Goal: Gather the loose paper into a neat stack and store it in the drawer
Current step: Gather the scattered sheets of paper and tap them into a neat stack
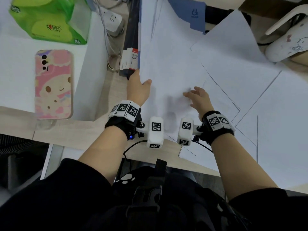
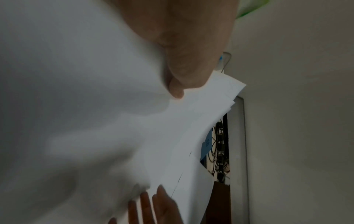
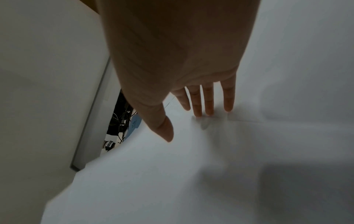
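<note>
Paper point(image 1: 168, 52) lies spread across the wooden desk point(image 1: 80, 135) in loose white sheets, overlapping at odd angles, with the nearest corners hanging past the desk's front edge. Both hands are at the near middle of the spread. The left hand point(image 1: 137, 88) is at the left edge of the sheets, thumb lying on top of the paper and the fingers hidden under that edge, so it pinches the sheets between thumb and fingers; the left wrist view shows the thumb pressed on top of a few fanned corners. The right hand point(image 1: 198, 98) rests on top of the paper a little to the right, palm down, its fingers point(image 3: 207, 100) straight and slightly spread with only the tips touching the sheet, holding nothing. Both forearms reach forward from dark sleeves, each wrist wrapped in a black strap carrying white blocks with printed black-and-white markers.

The sheets are thin, smooth and plain, and the one under the hands bows upward in a soft curve. Along the left edge of the paper lies a long dark box point(image 1: 131, 39) with a white label. Further left a phone point(image 1: 54, 84) in a pink cartoon case lies face down, beyond it a green tissue pack point(image 1: 50, 20), and a white power strip point(image 1: 111, 20) sits between them and the box.
</note>
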A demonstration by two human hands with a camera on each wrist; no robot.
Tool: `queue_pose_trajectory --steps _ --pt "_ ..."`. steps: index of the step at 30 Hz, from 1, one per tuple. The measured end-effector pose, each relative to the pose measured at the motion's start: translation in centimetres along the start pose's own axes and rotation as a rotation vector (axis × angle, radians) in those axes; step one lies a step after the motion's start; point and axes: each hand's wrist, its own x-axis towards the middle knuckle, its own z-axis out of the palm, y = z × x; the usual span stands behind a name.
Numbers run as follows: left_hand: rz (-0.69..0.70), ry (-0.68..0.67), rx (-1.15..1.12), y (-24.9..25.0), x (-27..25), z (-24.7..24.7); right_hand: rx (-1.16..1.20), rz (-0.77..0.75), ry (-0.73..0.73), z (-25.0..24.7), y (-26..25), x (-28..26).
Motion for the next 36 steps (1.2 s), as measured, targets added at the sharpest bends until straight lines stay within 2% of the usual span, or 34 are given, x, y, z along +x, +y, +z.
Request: queue_pose_trajectory --steps 2,5,8,10,14,17,19,22,29,32,36 --pt "-0.023 -0.045 -0.071 0.2 -1.0 -0.3 0.032 0.01 0.006 -0.6 0.4 -0.4" --pt "-0.121 -0.202 -0.181 0.0 -2.6 -0.7 0.084 0.017 0.003 -1.5 1.2 -1.1" --pt "-0.217 -0.3 -0.186 -0.5 -4.0 -0.5 0.125 0.048 -0.02 -2.5 2.3 -1.9" --pt "-0.242 -0.329 -0.123 -0.7 -4.8 -0.1 0.153 0.066 -0.015 -3.2 3.0 -2.5" --pt "-0.288 -0.399 0.197 -1.8 -5.7 1.1 0.139 0.094 0.006 -4.8 4.0 -3.4" --pt "-0.324 -0.298 0.261 -2.5 -6.6 2.2 0.127 0.098 -0.04 -5.8 4.9 -3.5" --pt "-0.304 -0.214 0.202 -2.8 -7.0 2.8 0.084 0.094 -0.045 -6.3 5.3 -3.5" --pt "-0.258 -0.157 0.116 -2.9 -7.5 3.2 0.043 0.044 -0.083 -6.9 5.8 -3.7" --pt "-0.353 -0.034 -0.022 -2.9 -9.4 1.8 0.068 -0.026 -0.223 -7.8 5.2 -4.8" --pt "-0.304 0.034 -0.115 -2.2 -10.3 1.4 0.091 -0.089 -0.267 -7.7 3.8 -5.6" --pt "-0.171 0.057 -0.19 0.3 -11.1 1.5 0.174 -0.264 -0.168 -8.5 1.2 -6.6"
